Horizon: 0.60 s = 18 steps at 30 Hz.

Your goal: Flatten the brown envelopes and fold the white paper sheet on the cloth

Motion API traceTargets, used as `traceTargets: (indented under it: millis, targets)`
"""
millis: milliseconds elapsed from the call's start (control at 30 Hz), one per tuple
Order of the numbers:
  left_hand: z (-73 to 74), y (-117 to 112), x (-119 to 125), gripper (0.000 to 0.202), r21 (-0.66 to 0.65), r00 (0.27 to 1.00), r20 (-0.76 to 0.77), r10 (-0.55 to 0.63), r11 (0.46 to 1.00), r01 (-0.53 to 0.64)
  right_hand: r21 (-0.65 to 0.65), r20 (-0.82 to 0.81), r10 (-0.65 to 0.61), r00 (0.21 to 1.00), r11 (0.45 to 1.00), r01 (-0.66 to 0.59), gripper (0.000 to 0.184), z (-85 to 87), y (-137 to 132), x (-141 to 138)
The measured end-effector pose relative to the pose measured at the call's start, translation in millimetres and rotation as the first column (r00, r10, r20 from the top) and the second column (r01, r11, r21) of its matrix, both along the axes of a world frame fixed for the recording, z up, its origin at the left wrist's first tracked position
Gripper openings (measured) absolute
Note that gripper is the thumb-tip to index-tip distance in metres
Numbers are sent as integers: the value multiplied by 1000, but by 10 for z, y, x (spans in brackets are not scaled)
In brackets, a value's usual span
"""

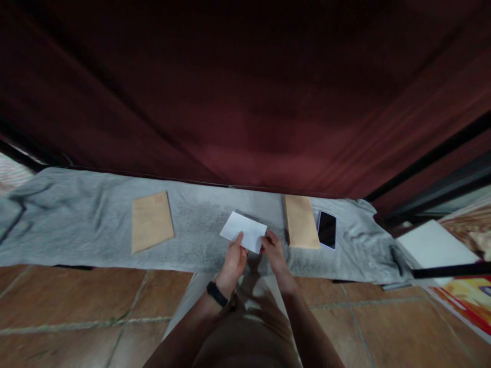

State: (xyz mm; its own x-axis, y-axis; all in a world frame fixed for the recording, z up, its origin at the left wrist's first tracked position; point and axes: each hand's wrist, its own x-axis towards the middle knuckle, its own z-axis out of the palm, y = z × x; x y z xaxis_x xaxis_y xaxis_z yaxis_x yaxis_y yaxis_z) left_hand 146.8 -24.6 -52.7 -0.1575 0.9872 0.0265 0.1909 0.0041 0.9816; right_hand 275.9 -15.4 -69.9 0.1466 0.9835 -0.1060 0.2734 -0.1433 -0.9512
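A folded white sheet of paper [244,230] is held just above the grey cloth [76,214] at the centre. My left hand [235,261] pinches its near left edge, with a finger laid on top. My right hand [273,251] grips its near right corner. A black band sits on my left wrist. One brown envelope [151,221] lies flat on the cloth to the left, apart from my hands. A second brown envelope [301,221] lies just right of my right hand, with a black phone [327,229] beside it.
A dark red curtain [245,102] hangs behind the cloth. Brown floor tiles [76,306] lie in front. At the right are a white board [433,244], a black bar and a colourful printed sheet [466,299]. My legs fill the lower centre.
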Motion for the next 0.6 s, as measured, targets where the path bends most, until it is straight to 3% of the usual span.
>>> traceTargets:
  millis: [133, 233, 433, 600]
  targets:
    - [-121, -2, -236, 41, -163, 956, 235, 173, 977, -137, 15, 118, 8, 993, 1000, -10, 42, -24, 18, 98]
    - [-144, 21, -474, 45, -186, 950, 215, 229, 964, -190, 26, 233, 2, 972, 1000, -9, 43, -7, 70, 164]
    - [-67, -59, -634, 58, -144, 988, -146, 55, 987, -76, 19, 515, -9, 857, 1000, -2, 43, 27, 47, 116]
    - [93, -120, -570, 62, -226, 833, -551, -53, 970, -87, 169, 700, -94, 708, 985, -37, 44, 59, -71, 53]
